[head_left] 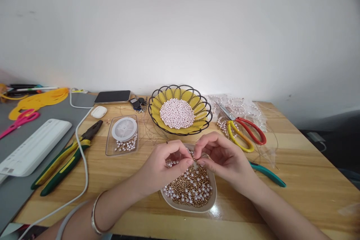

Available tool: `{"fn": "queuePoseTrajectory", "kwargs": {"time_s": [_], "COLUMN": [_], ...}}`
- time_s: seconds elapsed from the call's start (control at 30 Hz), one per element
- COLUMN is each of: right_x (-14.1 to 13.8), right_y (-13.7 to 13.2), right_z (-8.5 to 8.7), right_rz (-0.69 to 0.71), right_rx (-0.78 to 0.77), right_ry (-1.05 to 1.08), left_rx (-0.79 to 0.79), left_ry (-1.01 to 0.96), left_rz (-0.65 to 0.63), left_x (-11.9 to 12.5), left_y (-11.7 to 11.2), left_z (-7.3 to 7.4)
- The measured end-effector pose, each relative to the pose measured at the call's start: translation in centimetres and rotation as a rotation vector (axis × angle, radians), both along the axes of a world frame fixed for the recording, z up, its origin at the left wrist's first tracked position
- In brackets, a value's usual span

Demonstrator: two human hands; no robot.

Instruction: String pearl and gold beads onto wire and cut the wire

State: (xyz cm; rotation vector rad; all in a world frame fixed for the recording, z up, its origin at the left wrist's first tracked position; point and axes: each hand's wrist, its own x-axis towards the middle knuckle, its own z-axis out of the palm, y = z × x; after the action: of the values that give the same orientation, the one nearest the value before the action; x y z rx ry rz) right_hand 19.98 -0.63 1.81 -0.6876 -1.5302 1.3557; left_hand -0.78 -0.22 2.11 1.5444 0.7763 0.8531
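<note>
Over a pale bowl [214, 197] my left hand [170, 161] and my right hand [227, 159] meet, thumbs and index fingers pinched almost tip to tip. Something tiny seems to sit between the fingertips, too small to name. The bowl holds small gold beads mixed with larger pearly beads [194, 191]; its far side is partly hidden by my hands. Just beyond stands a yellow basket [201, 112] with a black looped rim, holding many pinkish pearl beads [177, 113].
Left of the basket, a clear tray [108, 144] contains a thread spool [124, 129] and beads. Green-yellow pliers [67, 159], a white cable [86, 165] and a power strip [36, 146] lie farther left. At right are scissors [243, 131], bagged beads [244, 107] and a teal-handled tool [268, 175].
</note>
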Motion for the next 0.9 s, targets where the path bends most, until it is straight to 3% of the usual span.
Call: {"fn": "queuePoseTrajectory", "kwargs": {"time_s": [0.27,0.43,0.63,0.9], "right_x": [0.2,1.0,1.8,2.4], "right_y": [0.1,0.7,1.4,2.1], "right_z": [0.1,0.4,0.8,-0.3], "right_rz": [-0.022,-0.130,-0.030,-0.015], "right_rx": [0.012,0.130,0.222,0.330], "right_ry": [-0.062,-0.349,-0.699,-0.852], "left_rx": [-0.018,-0.042,-0.047,-0.041], "left_ry": [0.030,0.032,0.047,0.063], "left_rz": [0.026,0.066,0.064,0.084], "left_x": [0.0,0.1,0.1,0.1], "left_y": [0.0,0.1,0.1,0.3], "left_z": [0.1,0.2,0.1,0.3]}}
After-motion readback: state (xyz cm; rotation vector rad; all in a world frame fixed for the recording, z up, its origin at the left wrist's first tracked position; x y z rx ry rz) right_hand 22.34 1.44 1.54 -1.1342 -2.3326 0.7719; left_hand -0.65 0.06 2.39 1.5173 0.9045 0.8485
